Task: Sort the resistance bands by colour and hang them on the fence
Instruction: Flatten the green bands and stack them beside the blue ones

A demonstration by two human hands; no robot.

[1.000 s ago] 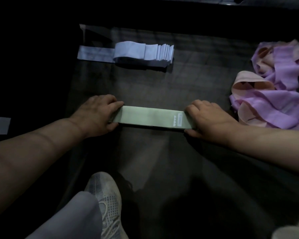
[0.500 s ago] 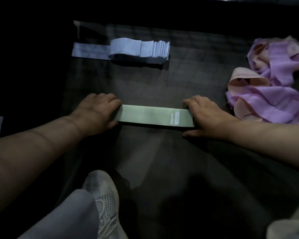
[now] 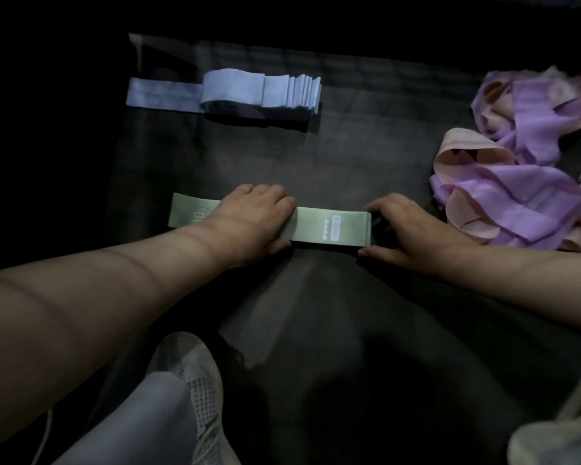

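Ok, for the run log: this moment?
left hand grips green band | right hand grips its end | blue bands stacked

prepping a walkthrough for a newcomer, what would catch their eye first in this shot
Likely the pale green band lying flat on the dark surface at centre, with the left hand over its middle and the right hand at its right end. Next, the loose heap of pink and purple bands at the right edge, and the neat stack of light blue bands farther back on the left.
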